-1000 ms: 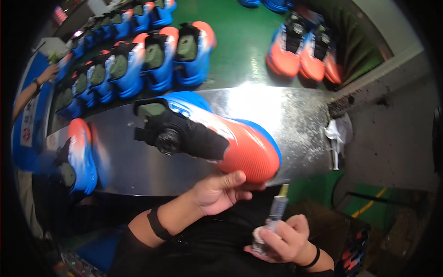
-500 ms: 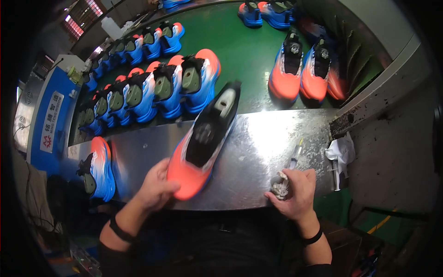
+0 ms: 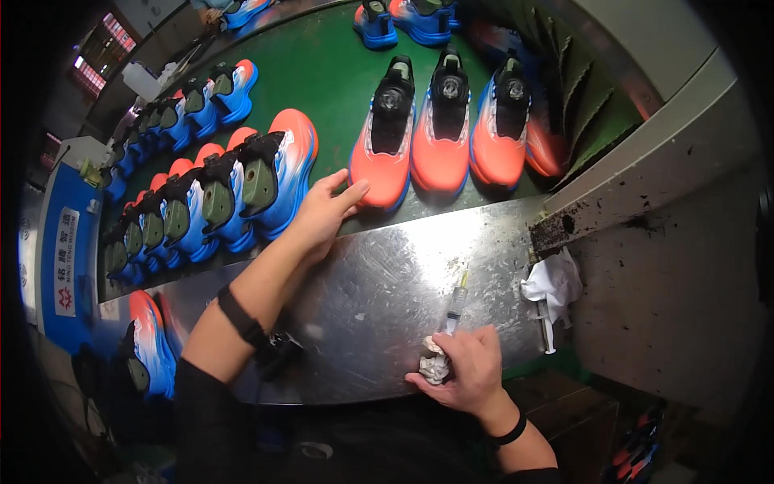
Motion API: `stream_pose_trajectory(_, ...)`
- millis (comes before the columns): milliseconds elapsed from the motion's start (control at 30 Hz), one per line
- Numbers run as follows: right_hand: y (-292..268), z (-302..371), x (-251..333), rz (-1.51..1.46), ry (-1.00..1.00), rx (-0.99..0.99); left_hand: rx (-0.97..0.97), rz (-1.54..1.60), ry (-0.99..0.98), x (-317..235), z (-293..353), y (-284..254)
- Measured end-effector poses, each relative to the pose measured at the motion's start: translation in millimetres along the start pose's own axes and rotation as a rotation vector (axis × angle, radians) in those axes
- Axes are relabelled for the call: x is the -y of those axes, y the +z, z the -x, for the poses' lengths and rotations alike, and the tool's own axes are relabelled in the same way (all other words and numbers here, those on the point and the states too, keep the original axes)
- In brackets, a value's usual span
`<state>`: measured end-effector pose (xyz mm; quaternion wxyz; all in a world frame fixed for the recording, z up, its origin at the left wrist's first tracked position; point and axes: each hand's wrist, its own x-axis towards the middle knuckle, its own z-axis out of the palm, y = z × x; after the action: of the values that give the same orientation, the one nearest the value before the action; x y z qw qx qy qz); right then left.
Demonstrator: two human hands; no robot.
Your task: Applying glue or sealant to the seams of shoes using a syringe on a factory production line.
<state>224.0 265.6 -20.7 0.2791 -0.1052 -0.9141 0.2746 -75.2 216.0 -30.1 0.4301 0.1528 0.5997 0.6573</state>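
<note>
My left hand (image 3: 326, 211) reaches forward to an orange, white and blue sneaker (image 3: 380, 177) on the green surface, thumb and fingers closed at the left edge of its toe. That sneaker stands toe toward me, beside two matching sneakers (image 3: 439, 165). My right hand (image 3: 468, 371) is closed around a crumpled white wad (image 3: 434, 367), cloth or tissue. A clear syringe (image 3: 457, 302) with a yellowish tip points away from the same hand; its rear end is hidden there.
Rows of sneakers on green lasts (image 3: 218, 202) stand at the left. One more lasted sneaker (image 3: 153, 343) lies at the near left. A metal ledge (image 3: 363, 298) runs before me. At its right end are a white cloth (image 3: 556, 278) and another syringe (image 3: 548, 331). A grey frame (image 3: 637, 169) borders the right.
My left hand has carried the sneaker from over the metal ledge to the green surface, left of the other sneakers. My right hand still holds the wad. The view has shifted.
</note>
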Motion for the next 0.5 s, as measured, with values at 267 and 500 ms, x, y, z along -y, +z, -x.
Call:
stream_pose_trajectory(267,4,-5,7,-0.019,-0.095,-0.042,-0.115,0.246,-0.065,-8,104,-83)
stream_pose_trajectory(500,10,9,14,0.099,-0.044,-0.088,-0.130,0.167,0.083,-19,97,-96)
